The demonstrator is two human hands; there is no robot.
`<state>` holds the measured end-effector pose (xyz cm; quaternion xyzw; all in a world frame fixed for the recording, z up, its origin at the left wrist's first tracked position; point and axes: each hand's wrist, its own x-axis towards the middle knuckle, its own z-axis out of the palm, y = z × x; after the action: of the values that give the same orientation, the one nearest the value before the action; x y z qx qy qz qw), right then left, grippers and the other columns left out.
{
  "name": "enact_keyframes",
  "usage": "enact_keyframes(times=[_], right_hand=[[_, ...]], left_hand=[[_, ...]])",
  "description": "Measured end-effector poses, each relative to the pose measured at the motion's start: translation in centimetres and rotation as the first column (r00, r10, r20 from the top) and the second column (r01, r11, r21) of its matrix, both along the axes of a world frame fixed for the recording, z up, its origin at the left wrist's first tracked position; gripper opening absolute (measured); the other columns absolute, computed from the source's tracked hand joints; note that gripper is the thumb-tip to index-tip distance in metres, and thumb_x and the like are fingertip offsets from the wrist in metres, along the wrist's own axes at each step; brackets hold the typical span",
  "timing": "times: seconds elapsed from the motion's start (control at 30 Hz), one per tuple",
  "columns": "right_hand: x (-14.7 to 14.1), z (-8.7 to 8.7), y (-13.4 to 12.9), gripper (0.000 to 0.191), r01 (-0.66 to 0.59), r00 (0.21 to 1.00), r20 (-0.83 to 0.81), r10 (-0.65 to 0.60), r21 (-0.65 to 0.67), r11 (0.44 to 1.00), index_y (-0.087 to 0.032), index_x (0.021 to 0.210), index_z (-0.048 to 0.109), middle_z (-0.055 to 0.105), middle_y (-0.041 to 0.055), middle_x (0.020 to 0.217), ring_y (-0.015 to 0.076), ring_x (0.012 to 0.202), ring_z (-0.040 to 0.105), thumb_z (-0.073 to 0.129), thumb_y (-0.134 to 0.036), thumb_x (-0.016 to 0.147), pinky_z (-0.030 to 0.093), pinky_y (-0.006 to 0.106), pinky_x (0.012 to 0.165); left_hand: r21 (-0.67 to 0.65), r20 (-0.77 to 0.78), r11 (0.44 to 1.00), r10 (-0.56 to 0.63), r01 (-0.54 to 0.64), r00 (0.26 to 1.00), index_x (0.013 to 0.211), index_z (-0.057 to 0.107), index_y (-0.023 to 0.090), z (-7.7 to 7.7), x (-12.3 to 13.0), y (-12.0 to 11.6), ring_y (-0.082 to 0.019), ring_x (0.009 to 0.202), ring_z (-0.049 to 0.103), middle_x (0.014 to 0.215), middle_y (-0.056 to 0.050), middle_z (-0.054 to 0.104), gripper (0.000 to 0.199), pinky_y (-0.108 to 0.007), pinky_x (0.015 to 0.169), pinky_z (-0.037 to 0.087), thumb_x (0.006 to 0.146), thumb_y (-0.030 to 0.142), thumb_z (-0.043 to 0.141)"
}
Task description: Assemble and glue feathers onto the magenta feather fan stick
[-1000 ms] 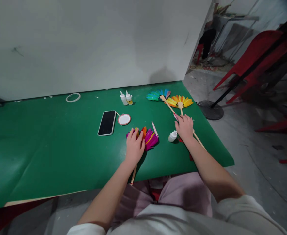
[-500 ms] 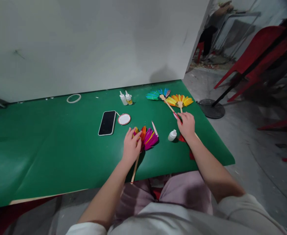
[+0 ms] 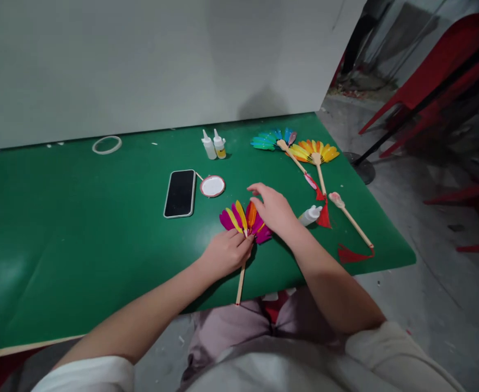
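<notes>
A small feather fan (image 3: 239, 215) with magenta, yellow and orange feathers lies near the table's front edge, its wooden handle (image 3: 241, 283) pointing toward me. My left hand (image 3: 229, 250) is closed on the base of the feathers, thumb and fingers pressed there. Over the fan's right side, my right hand (image 3: 276, 209) is open, fingers stretched out beside the orange feather; whether it touches the feathers I cannot tell. Partly behind my right wrist stands a white squeeze bottle (image 3: 310, 215), tilted in view.
A blue-green feather fan (image 3: 270, 141) and a yellow one (image 3: 319, 152) lie at the back right. A bare wooden handle with red tassel (image 3: 356, 226) is at the right. Two glue bottles (image 3: 213, 146), a phone (image 3: 180, 193), a round white disc (image 3: 212, 186) and a tape ring (image 3: 107, 145) lie farther back.
My right hand has left the handles at the right and come over to the magenta fan. My left hand has shifted down to the feathers' base. The bare handle now lies uncovered.
</notes>
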<state>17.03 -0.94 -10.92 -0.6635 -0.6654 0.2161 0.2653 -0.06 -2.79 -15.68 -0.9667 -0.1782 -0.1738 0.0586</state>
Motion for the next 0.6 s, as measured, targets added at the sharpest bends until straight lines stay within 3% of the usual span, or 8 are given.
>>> enact_keyframes(times=[0.1,0.23,0.4,0.6], right_hand=[[1.0,-2.4,2.0,0.028,0.026,1.000,0.005,-0.026,-0.070,0.997,-0.019,0.110,0.054,0.063,0.0074,0.094,0.0198,0.088,0.058,0.050,-0.017,0.082,0.043,0.033,0.077],[1.4,-3.8,2.3,0.031,0.028,0.994,-0.100,-0.040,-0.118,0.993,-0.021,0.109,0.054,0.062,0.0018,0.079,0.0154,0.076,0.057,0.055,-0.015,0.079,0.042,0.028,0.071],[1.7,-4.5,2.2,0.040,0.048,0.980,-0.185,-0.073,-0.132,0.990,-0.024,0.113,0.054,0.057,-0.0028,0.071,0.0110,0.062,0.052,0.058,-0.015,0.075,0.039,0.024,0.062],[2.2,-4.3,1.4,0.040,0.109,0.973,-0.187,-0.133,-0.133,0.985,-0.023,0.113,0.056,0.056,-0.0030,0.069,0.0096,0.059,0.048,0.058,-0.016,0.073,0.037,0.024,0.060]], left_hand=[[0.031,0.012,0.998,-0.047,0.047,0.999,0.097,0.059,0.008,-0.6,0.2,0.9,-0.016,0.060,0.054,0.066,-0.006,0.058,0.021,-0.028,0.050,0.045,0.083,0.018,0.046],[0.026,0.052,0.998,-0.059,0.058,0.997,0.097,0.059,0.007,-1.0,0.2,1.0,-0.016,0.060,0.056,0.066,-0.006,0.060,0.021,-0.028,0.051,0.047,0.081,0.015,0.049],[-0.020,0.050,0.999,-0.044,0.045,0.998,0.098,0.060,0.007,-0.9,0.2,1.0,-0.016,0.060,0.056,0.066,-0.006,0.060,0.022,-0.028,0.050,0.047,0.081,0.017,0.050],[-0.058,0.073,0.998,-0.020,0.025,0.997,0.097,0.060,0.007,-0.7,0.2,0.9,-0.016,0.057,0.053,0.062,-0.004,0.058,0.021,-0.028,0.051,0.047,0.081,0.018,0.050]])
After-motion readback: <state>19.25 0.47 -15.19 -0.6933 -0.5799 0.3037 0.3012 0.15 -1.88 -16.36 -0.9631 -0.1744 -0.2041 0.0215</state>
